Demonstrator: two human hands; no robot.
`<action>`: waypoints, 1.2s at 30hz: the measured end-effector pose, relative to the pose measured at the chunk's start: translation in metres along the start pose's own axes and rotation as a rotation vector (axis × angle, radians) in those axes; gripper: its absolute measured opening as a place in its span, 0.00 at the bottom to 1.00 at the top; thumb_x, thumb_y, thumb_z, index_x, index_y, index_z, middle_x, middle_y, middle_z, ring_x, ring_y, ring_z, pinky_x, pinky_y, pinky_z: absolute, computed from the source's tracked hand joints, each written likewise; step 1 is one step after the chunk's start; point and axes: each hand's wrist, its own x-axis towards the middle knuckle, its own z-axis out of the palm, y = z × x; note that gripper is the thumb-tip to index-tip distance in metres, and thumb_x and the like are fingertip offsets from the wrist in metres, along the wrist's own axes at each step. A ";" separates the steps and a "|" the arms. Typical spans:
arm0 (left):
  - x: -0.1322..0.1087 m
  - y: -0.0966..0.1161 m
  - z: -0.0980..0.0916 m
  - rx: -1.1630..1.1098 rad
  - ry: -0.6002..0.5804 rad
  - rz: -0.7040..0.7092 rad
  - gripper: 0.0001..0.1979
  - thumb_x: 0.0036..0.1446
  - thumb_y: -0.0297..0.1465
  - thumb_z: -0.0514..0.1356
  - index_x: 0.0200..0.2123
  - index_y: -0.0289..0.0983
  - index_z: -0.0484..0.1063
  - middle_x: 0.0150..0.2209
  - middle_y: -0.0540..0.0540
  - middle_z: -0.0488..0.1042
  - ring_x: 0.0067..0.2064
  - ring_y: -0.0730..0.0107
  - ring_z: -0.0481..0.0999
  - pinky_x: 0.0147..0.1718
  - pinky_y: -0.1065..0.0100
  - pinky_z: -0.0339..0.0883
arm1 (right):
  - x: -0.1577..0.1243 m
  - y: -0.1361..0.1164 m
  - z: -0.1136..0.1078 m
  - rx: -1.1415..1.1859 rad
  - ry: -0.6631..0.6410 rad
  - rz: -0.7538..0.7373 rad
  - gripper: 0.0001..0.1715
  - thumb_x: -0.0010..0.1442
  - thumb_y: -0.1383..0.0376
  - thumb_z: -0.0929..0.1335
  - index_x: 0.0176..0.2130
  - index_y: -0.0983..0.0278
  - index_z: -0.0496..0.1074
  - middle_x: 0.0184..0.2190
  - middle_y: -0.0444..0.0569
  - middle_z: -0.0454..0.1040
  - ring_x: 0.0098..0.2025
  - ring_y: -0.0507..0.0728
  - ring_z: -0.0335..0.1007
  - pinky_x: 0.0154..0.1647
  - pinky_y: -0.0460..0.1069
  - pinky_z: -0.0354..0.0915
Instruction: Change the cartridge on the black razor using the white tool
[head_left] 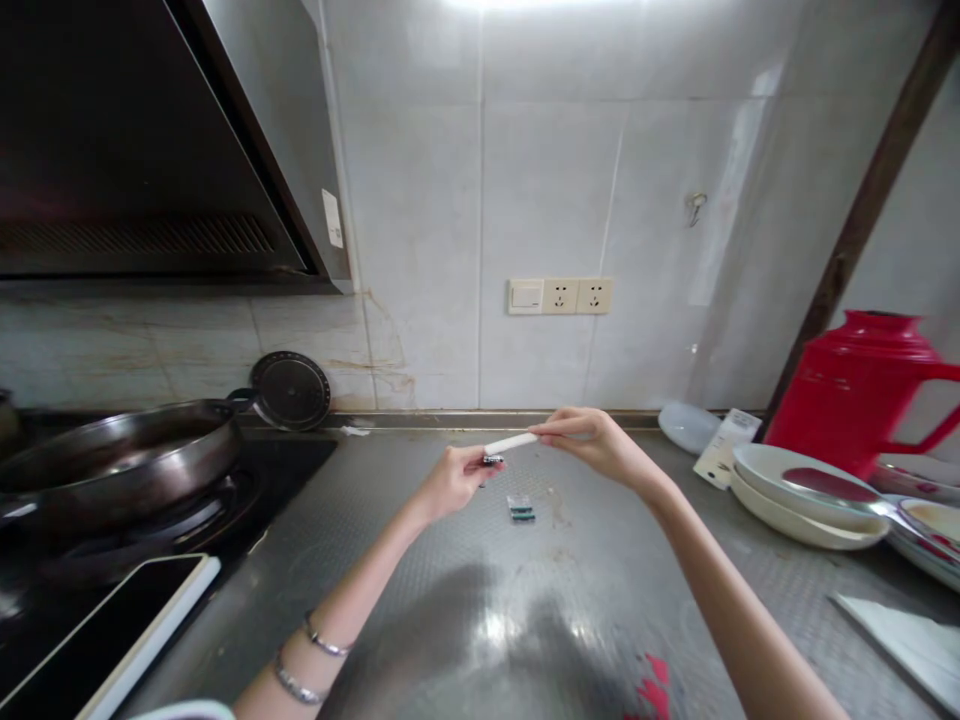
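Observation:
A slim white object (pixel 511 444) is held up over the metal counter between both hands. My left hand (pixel 459 480) is closed at its left end, with a small dark piece (pixel 493 460) at the fingertips just under it. The fingers of my right hand (pixel 589 440) pinch its right end. Below them on the counter lies a small clear pack with green-and-dark items (pixel 520 508), touched by neither hand. What the small dark piece is cannot be made out.
On the left, a steel pan (pixel 127 460) sits on the stove, with a phone-like device (pixel 112 640) in front. A red jug (pixel 855 390), stacked dishes (pixel 806 495) and a white card (pixel 727 448) stand right. A black round lid (pixel 291 390) leans against the wall.

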 end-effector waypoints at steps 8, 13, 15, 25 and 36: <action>-0.003 0.009 0.001 0.014 -0.011 0.020 0.08 0.50 0.25 0.59 0.35 0.34 0.75 0.37 0.44 0.78 0.38 0.66 0.76 0.39 0.70 0.68 | -0.002 0.004 -0.007 -0.061 0.050 -0.027 0.16 0.58 0.57 0.65 0.40 0.62 0.77 0.31 0.49 0.75 0.31 0.52 0.70 0.34 0.45 0.62; -0.003 0.010 -0.002 0.079 -0.002 0.075 0.08 0.51 0.28 0.59 0.35 0.34 0.76 0.35 0.45 0.78 0.36 0.68 0.75 0.38 0.70 0.68 | -0.001 -0.003 -0.005 -0.021 0.011 -0.083 0.15 0.58 0.58 0.65 0.41 0.60 0.77 0.31 0.48 0.75 0.32 0.52 0.70 0.36 0.45 0.63; -0.002 0.008 -0.003 0.077 0.001 0.074 0.08 0.51 0.29 0.59 0.35 0.34 0.75 0.35 0.45 0.77 0.36 0.67 0.75 0.38 0.70 0.68 | -0.001 0.001 -0.004 -0.017 0.003 -0.081 0.15 0.58 0.58 0.65 0.41 0.61 0.77 0.32 0.48 0.75 0.32 0.52 0.70 0.35 0.45 0.63; -0.002 0.002 -0.002 0.138 -0.024 0.164 0.10 0.52 0.31 0.58 0.37 0.32 0.75 0.34 0.44 0.77 0.34 0.70 0.75 0.37 0.70 0.68 | -0.001 0.003 0.000 0.050 -0.019 -0.068 0.15 0.58 0.59 0.66 0.41 0.60 0.77 0.32 0.49 0.75 0.33 0.53 0.70 0.35 0.46 0.63; -0.002 0.001 -0.001 0.151 -0.030 0.155 0.10 0.53 0.30 0.58 0.37 0.31 0.75 0.33 0.45 0.77 0.33 0.72 0.74 0.36 0.71 0.69 | -0.001 0.000 0.000 0.082 -0.047 -0.039 0.14 0.57 0.59 0.66 0.41 0.59 0.77 0.33 0.49 0.75 0.34 0.54 0.70 0.36 0.47 0.63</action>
